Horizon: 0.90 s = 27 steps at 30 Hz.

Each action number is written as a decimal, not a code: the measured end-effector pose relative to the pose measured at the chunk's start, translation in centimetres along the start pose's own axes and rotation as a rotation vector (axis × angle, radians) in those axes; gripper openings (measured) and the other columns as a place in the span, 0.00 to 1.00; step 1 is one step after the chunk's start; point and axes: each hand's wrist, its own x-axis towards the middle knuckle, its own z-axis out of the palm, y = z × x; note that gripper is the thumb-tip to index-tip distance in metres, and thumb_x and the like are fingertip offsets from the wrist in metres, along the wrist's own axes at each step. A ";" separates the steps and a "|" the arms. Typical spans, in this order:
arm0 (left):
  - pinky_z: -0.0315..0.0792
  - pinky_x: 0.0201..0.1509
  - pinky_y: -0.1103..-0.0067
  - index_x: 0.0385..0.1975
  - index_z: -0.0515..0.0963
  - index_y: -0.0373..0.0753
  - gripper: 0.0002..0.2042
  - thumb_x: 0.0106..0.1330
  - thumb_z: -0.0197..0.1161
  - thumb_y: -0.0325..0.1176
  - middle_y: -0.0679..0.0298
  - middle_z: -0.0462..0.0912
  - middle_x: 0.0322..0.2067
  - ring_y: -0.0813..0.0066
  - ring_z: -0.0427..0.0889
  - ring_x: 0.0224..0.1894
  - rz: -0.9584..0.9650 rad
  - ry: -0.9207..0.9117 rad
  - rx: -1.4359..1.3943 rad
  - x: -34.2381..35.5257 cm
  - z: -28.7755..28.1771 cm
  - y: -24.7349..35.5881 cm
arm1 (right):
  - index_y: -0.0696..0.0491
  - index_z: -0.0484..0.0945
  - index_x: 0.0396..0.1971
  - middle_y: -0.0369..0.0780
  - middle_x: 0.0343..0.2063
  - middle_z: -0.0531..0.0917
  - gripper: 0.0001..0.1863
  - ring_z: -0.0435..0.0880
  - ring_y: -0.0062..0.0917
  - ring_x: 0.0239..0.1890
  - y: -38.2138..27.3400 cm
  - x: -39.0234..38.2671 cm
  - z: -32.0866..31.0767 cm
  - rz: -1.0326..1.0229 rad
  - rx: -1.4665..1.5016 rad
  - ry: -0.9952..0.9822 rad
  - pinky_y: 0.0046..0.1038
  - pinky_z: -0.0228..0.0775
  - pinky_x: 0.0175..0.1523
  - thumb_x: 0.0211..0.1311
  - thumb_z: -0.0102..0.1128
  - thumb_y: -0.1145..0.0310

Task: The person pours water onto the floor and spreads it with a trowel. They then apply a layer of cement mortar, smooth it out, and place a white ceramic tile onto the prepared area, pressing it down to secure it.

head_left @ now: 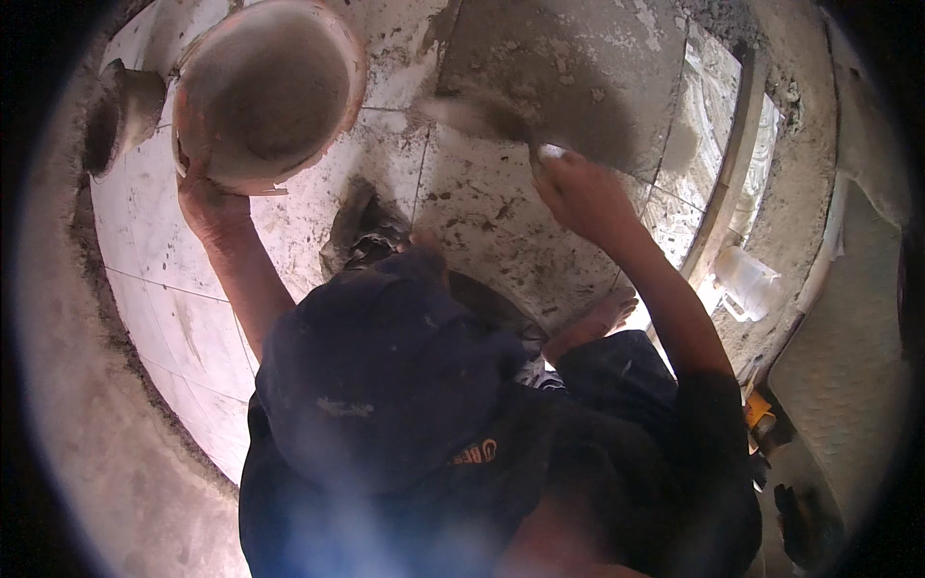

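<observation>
One pot point(140, 106): sitting just left of the basin point(318, 87), its dark mouth facing away.

Left hand point(212, 207): holding the basin by its near rim; fingers closing on the edge, those underneath not showing.

Basin: one, round, carrying a grey crust, its rim looking ragged near the hand; whether it is resting on the floor point(482, 183) or hanging above, cannot tell.

Trowel point(472, 116): one, blade showing blurred, lying across the view right of the basin; contact with the tiles, cannot tell.

Right hand point(583, 197): fingers wrapping closed around the trowel handle, farther right of the basin.

Grey patch point(607, 67): covering tiles right of the basin, beyond the trowel.

White jug point(747, 284): lying well right of the basin.

Handling note, by judgement: a steadily gripped basin, a low, nearly flat blade and light, even pressure should be serving best; a steep edge could be scratching tiles.
</observation>
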 end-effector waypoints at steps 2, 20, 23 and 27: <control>0.70 0.65 0.63 0.64 0.63 0.30 0.28 0.61 0.52 0.22 0.50 0.70 0.61 0.55 0.72 0.61 0.026 -0.038 0.003 -0.3 0.3 0.6 | 0.54 0.78 0.39 0.48 0.37 0.80 0.14 0.82 0.47 0.39 -1.2 4.2 0.0 -0.015 0.022 0.133 0.45 0.74 0.43 0.66 0.53 0.58; 0.77 0.54 0.69 0.55 0.70 0.22 0.21 0.62 0.57 0.24 0.46 0.78 0.51 0.54 0.81 0.50 0.207 -0.150 0.249 -4.7 3.8 2.7 | 0.57 0.74 0.47 0.46 0.35 0.79 0.16 0.84 0.40 0.34 -4.6 -2.7 -4.7 -0.081 0.040 0.328 0.38 0.78 0.35 0.61 0.59 0.66; 0.76 0.56 0.70 0.56 0.71 0.22 0.26 0.53 0.52 0.20 0.45 0.76 0.53 0.59 0.81 0.51 0.116 -0.218 0.320 -4.5 5.0 0.1 | 0.61 0.75 0.46 0.48 0.36 0.80 0.17 0.85 0.40 0.36 -7.9 0.3 -6.1 -0.103 -0.120 0.136 0.36 0.79 0.35 0.57 0.61 0.70; 0.75 0.58 0.67 0.56 0.72 0.23 0.24 0.55 0.56 0.18 0.46 0.79 0.51 0.57 0.82 0.51 0.191 -0.348 0.256 -7.9 9.8 -1.7 | 0.63 0.78 0.41 0.49 0.35 0.80 0.14 0.85 0.40 0.36 -10.0 4.3 -4.3 -0.067 -0.277 -0.002 0.35 0.80 0.37 0.53 0.60 0.74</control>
